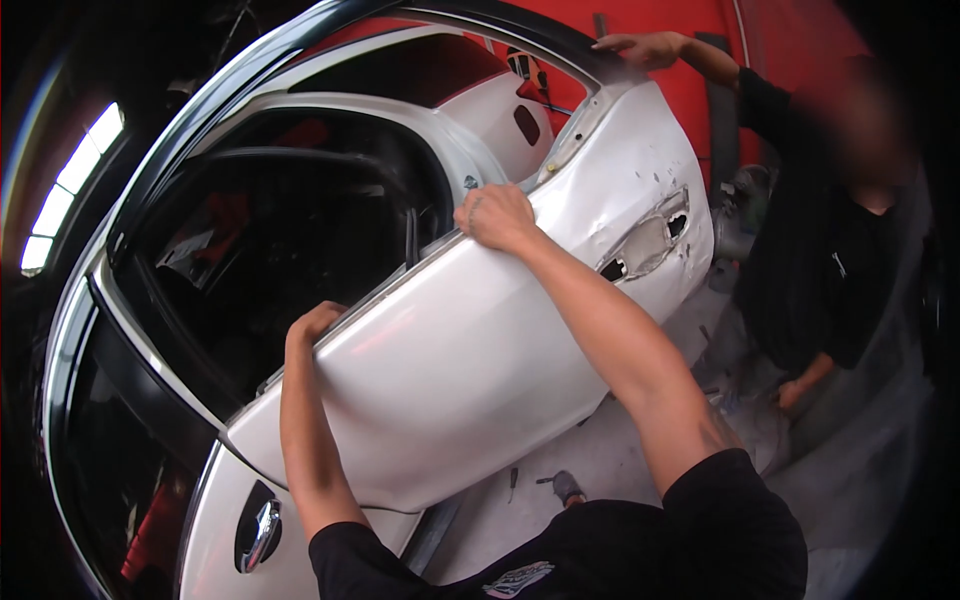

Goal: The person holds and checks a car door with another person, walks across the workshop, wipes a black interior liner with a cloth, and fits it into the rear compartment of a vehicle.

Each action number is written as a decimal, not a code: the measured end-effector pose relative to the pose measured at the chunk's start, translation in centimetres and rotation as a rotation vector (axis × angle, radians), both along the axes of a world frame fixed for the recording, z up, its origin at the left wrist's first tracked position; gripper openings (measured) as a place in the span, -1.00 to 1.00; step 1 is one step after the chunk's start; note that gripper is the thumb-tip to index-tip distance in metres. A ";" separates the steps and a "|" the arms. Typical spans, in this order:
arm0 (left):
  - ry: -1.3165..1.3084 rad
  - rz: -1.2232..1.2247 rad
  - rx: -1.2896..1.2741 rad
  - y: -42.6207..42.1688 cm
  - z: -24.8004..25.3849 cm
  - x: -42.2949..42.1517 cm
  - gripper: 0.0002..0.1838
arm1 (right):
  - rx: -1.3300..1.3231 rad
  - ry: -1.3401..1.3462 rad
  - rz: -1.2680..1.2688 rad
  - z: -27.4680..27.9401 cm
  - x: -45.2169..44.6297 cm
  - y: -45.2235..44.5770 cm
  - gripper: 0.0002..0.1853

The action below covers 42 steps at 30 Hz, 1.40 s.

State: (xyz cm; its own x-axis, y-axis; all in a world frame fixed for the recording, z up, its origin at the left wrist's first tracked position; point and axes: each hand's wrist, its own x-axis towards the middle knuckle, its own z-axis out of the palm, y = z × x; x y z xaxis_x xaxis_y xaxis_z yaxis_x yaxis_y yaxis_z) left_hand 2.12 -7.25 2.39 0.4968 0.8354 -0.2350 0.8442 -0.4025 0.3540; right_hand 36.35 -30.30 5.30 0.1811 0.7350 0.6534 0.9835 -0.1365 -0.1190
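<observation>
Door [450,370] mid-view, slanting from seven o'clock to two. Left grip [316,322] and right grip [498,216] curl closed over its sill, fingertips hidden. Uneven pull against the co-worker's hand [645,50] at one could twist it, scraping its edge on the panel [208,512], tight beside it at seven. Room opens at five, over floor [620,455]; a loose tool [513,485] could trip someone.

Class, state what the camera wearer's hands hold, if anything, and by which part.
The left hand and right hand hold the white car door by its window sill.
</observation>
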 end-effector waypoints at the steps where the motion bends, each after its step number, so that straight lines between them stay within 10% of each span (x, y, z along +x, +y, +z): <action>1: -0.001 0.026 0.013 0.4 -0.3 -0.1 -0.50 | 0.000 0.034 0.006 0.0 0.1 0.0 -0.81; 42: -0.096 -0.051 0.068 -0.7 0.6 -0.4 -0.41 | -0.008 0.161 0.054 -1.3 1.1 1.5 -0.85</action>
State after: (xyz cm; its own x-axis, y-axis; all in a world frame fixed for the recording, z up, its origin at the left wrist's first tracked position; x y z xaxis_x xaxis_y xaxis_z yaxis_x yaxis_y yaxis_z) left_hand 1.70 -7.93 2.98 0.5569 0.8206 -0.1282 0.7855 -0.4702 0.4023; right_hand 37.41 -28.81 3.97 0.2436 0.7514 0.6133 0.9576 -0.0859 -0.2751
